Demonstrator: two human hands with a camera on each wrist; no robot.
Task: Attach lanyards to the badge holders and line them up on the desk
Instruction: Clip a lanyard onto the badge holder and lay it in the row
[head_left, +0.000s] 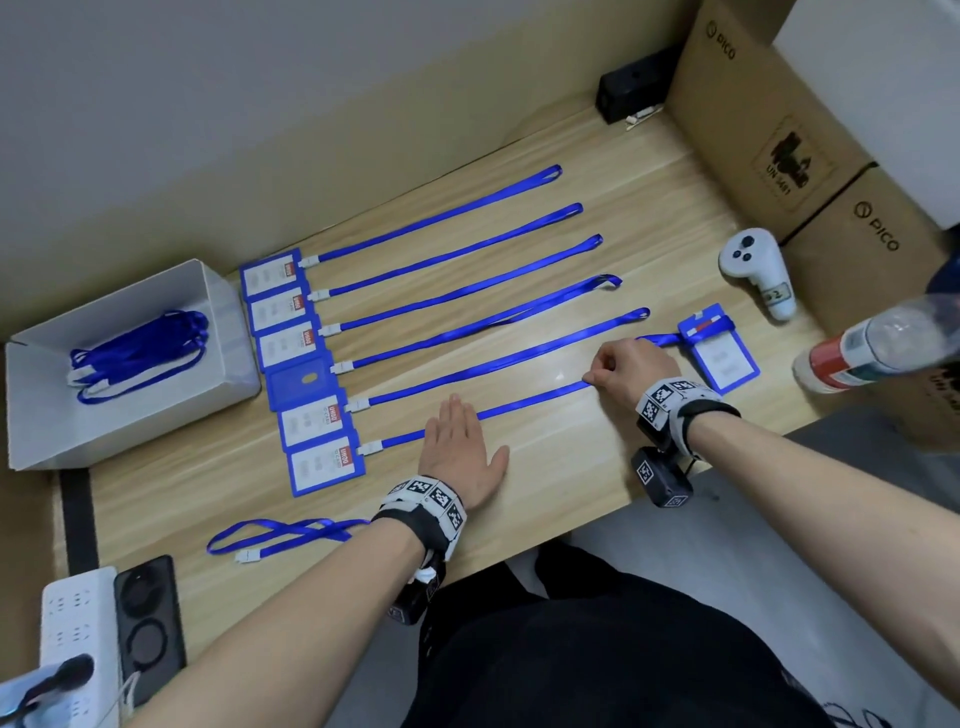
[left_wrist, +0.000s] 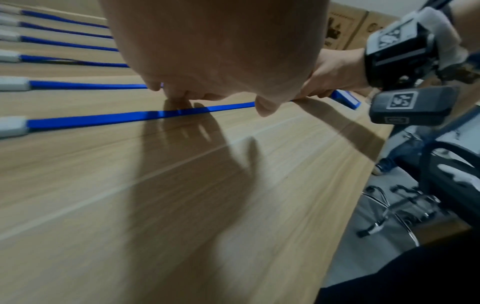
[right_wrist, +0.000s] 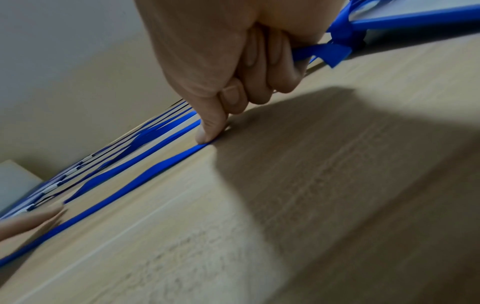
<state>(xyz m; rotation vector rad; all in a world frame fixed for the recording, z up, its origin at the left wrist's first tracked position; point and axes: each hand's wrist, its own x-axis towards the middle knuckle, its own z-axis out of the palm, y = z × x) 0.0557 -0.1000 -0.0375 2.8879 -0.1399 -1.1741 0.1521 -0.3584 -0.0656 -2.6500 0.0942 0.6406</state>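
Observation:
Several blue badge holders (head_left: 301, 364) lie in a column at the desk's left, each with a blue lanyard stretched out to the right. The nearest holder (head_left: 324, 465) has its lanyard (head_left: 530, 402) (left_wrist: 103, 121) (right_wrist: 130, 181) running under my left hand (head_left: 457, 447) (left_wrist: 221, 51), which lies flat on it with straight fingers. My right hand (head_left: 628, 369) (right_wrist: 233, 61) grips the same lanyard further right, thumb pressing it to the desk. The lanyard's far end drapes over a separate badge holder (head_left: 724, 358) (left_wrist: 346, 99) just beyond that hand.
A white box (head_left: 228, 338) with several spare lanyards (head_left: 140, 353) stands at the left. A loose lanyard (head_left: 280, 535) lies by the front edge. A white controller (head_left: 756, 270), a bottle (head_left: 872, 348) and cardboard boxes (head_left: 769, 130) crowd the right; a power strip (head_left: 78, 639) sits near left.

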